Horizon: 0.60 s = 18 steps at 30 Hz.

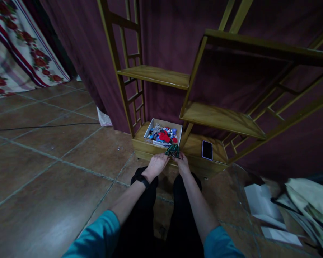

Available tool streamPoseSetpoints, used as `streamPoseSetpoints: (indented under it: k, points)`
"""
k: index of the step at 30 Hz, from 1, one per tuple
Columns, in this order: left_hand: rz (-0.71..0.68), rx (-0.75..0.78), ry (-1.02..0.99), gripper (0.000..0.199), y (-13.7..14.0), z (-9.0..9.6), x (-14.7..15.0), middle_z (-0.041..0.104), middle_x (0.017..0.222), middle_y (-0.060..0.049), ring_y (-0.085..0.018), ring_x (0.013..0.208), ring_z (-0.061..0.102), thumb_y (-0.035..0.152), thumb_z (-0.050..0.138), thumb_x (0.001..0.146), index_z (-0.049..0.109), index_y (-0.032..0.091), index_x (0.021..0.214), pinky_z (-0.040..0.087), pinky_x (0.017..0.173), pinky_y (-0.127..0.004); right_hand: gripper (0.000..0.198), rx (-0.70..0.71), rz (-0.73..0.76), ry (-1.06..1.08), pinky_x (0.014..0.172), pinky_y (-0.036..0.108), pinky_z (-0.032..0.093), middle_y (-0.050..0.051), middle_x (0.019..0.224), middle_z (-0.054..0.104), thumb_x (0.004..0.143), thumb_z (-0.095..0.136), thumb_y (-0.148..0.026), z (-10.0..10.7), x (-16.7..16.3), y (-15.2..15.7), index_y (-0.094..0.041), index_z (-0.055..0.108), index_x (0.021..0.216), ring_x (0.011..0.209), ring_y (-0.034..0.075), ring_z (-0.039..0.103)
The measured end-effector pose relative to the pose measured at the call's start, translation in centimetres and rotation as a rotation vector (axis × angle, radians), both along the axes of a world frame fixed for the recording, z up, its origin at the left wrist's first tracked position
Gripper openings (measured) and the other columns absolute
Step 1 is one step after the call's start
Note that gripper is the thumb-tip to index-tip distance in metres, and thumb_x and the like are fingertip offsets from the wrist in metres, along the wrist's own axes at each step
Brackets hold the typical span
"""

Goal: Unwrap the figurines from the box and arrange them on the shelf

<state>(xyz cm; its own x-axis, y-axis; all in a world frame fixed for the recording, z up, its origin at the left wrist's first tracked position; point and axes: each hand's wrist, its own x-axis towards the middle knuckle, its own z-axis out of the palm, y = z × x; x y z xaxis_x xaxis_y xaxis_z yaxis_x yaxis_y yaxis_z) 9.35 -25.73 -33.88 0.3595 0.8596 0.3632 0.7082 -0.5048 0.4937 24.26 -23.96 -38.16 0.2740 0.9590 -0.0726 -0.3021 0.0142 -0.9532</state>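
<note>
My left hand and my right hand are close together, just in front of the low shelf. Between them they grip a dark green, shiny, crumpled-looking bundle; its exact kind is too small to make out. The fingers of both hands are closed at its lower edge. Right behind the bundle stands a shallow white box with a mix of small trinkets, among them red round pieces, blue and purple ones, and silvery bits.
A wooden shelf unit rises ahead, with a phone lying on its lowest board at the right. White boxes and a pale cloth bag lie on the floor at right. A thin cable crosses the tiles at left.
</note>
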Motion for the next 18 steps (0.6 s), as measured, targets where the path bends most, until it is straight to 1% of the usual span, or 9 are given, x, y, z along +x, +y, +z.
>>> streamPoseSetpoints:
  k: [3, 10, 14, 18]
  points:
    - [-0.006, 0.007, 0.044, 0.03, -0.04, -0.02, 0.07, 0.06, 0.083, -0.013, -0.022, 0.079, 0.056, 0.038, 0.039, 0.088, 0.059, 0.016, 0.085, 0.039, 0.077, -0.032, 0.037, 0.011, -0.006, -0.009, 0.084, 0.033, 0.045, 0.003, 0.094, 0.068, 0.053, 0.064, -0.017, -0.07, 0.05, 0.0, -0.02, 0.057, 0.09, 0.087, 0.018, 0.061]
    - [-0.016, 0.042, 0.165, 0.028, -0.13, 0.01, 0.26, 0.06, 0.082, -0.013, -0.022, 0.079, 0.056, 0.033, 0.038, 0.089, 0.059, 0.015, 0.083, 0.039, 0.076, -0.033, 0.037, 0.009, -0.019, -0.034, 0.081, 0.032, 0.046, 0.001, 0.09, 0.067, 0.053, 0.065, -0.018, -0.13, 0.28, -0.05, -0.02, 0.057, 0.089, 0.085, 0.017, 0.061]
    - [-0.042, 0.059, 0.138, 0.029, -0.21, 0.02, 0.29, 0.059, 0.08, -0.014, -0.023, 0.078, 0.057, 0.033, 0.037, 0.089, 0.058, 0.015, 0.081, 0.039, 0.075, -0.034, 0.037, -0.001, -0.034, -0.005, 0.082, 0.031, 0.046, 0.0, 0.087, 0.067, 0.05, 0.066, -0.016, -0.03, 0.32, -0.07, -0.02, 0.057, 0.086, 0.083, 0.016, 0.061]
    - [-0.054, 0.041, 0.043, 0.027, -0.28, -0.08, 0.32, 0.059, 0.08, -0.014, -0.024, 0.079, 0.057, 0.033, 0.04, 0.088, 0.058, 0.015, 0.079, 0.038, 0.077, -0.035, 0.04, 0.002, -0.026, 0.011, 0.082, 0.031, 0.046, 0.0, 0.086, 0.066, 0.049, 0.067, -0.016, -0.04, 0.37, -0.09, -0.02, 0.057, 0.088, 0.083, 0.016, 0.06]
